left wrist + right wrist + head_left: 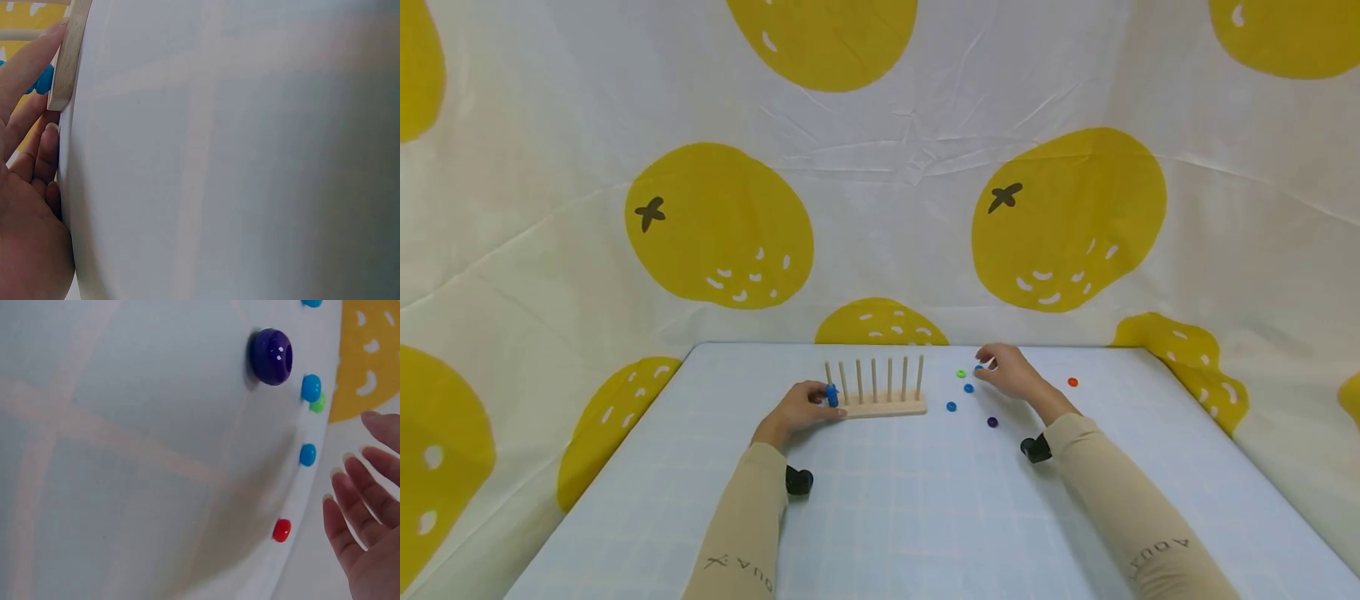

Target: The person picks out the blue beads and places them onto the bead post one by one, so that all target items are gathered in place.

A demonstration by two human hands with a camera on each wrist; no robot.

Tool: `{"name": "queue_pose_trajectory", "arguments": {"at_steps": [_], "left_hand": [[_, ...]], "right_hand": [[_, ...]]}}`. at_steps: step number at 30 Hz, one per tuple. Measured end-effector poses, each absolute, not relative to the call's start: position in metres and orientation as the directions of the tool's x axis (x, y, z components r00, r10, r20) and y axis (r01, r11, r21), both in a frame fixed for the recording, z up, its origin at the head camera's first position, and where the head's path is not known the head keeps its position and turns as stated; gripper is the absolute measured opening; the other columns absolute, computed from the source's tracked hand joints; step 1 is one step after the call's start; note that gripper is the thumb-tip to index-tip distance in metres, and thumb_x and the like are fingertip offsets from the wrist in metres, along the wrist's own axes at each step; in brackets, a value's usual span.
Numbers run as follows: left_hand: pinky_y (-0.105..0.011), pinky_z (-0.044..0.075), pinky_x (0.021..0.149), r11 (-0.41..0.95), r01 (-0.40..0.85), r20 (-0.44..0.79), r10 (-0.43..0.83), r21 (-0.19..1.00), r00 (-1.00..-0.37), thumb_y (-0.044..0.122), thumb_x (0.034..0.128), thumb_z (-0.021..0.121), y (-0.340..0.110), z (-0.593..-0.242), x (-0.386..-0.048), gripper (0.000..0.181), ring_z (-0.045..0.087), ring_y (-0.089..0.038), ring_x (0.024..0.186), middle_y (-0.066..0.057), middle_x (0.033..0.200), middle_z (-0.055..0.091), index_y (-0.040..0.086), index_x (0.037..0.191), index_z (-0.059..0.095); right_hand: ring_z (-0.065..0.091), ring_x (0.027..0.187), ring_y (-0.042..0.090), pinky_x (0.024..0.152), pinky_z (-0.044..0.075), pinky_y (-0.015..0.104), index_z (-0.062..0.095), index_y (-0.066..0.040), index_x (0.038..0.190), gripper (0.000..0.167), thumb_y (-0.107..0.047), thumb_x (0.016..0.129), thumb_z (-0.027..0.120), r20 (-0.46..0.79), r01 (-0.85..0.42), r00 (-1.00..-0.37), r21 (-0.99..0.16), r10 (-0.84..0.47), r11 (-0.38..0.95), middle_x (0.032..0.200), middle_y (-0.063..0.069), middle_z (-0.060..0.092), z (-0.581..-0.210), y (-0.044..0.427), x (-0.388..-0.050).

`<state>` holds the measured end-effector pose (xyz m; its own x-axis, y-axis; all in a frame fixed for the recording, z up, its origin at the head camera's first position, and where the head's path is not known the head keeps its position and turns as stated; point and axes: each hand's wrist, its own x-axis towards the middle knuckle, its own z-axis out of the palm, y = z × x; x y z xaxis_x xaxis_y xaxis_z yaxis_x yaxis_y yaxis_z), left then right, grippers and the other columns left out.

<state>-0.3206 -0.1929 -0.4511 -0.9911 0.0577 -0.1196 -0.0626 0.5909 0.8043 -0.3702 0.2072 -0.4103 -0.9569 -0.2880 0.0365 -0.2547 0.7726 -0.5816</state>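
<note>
My left hand (797, 408) grips the left end of a wooden peg rack (887, 408), thumb along the front of its base. Blue beads (832, 396) are stacked on the leftmost peg, next to the fingers; the other pegs stand bare. My right hand (1009, 371) hovers over the far part of the table, fingers apart and holding nothing in the right wrist view. Just by its fingertips lies a blue bead (978, 368). Close by are a green bead (961, 374), a second blue bead (968, 388) and a third blue bead (951, 407).
A dark purple bead (272, 357) lies nearer to me, below the right hand. Off to the right is a red-orange bead (1072, 382). The pale table (880, 500) ends at a white cloth backdrop (887, 233) with yellow fruit shapes.
</note>
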Motion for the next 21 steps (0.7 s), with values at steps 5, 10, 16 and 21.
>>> {"name": "queue_pose_trajectory", "arguments": {"at_steps": [5,10,16,21], "left_hand": [[-0.048,0.044,0.099,0.593,-0.06,-0.117,0.059,0.803,-0.991,0.03,0.0812,0.089,-0.194,-0.454,-0.323,0.064,0.052,-0.03,0.108,-0.014,0.12,0.06,0.0,0.131,0.063],[-0.046,0.043,0.098,0.584,-0.073,-0.127,0.052,0.808,-0.991,0.029,0.0815,0.089,-0.193,-0.454,-0.323,0.062,0.051,-0.029,0.106,-0.013,0.117,0.059,0.002,0.13,0.063],[-0.046,0.043,0.097,0.582,-0.07,-0.121,0.049,0.81,-0.991,0.028,0.0809,0.089,-0.193,-0.453,-0.321,0.062,0.05,-0.03,0.105,-0.013,0.116,0.059,0.001,0.13,0.063],[-0.046,0.044,0.096,0.582,-0.073,-0.121,0.044,0.81,-0.992,0.028,0.0811,0.089,-0.193,-0.454,-0.322,0.061,0.05,-0.029,0.105,-0.013,0.116,0.058,0.001,0.13,0.063]], "right_hand": [[0.056,0.111,0.037,0.1,0.048,0.05,0.056,0.007,0.135,0.042,-0.013,0.099,0.066,-0.02,-0.191,-0.967,-0.597,-0.253,0.779,0.131,0.025,0.059,-0.418,0.211,-0.376],[0.056,0.114,0.037,0.102,0.047,0.051,0.053,0.006,0.137,0.044,-0.013,0.099,0.066,-0.057,-0.154,-0.971,-0.596,-0.233,0.788,0.134,0.025,0.056,-0.426,0.213,-0.383],[0.054,0.118,0.037,0.106,0.044,0.053,0.048,0.004,0.144,0.051,-0.016,0.1,0.066,-0.124,-0.091,-0.972,-0.583,-0.199,0.807,0.135,0.024,0.056,-0.433,0.21,-0.389],[0.053,0.113,0.035,0.105,0.045,0.052,0.052,0.004,0.14,0.047,-0.015,0.099,0.066,-0.123,-0.094,-0.973,-0.561,-0.196,0.823,0.126,0.021,0.059,-0.434,0.207,-0.39]]}}
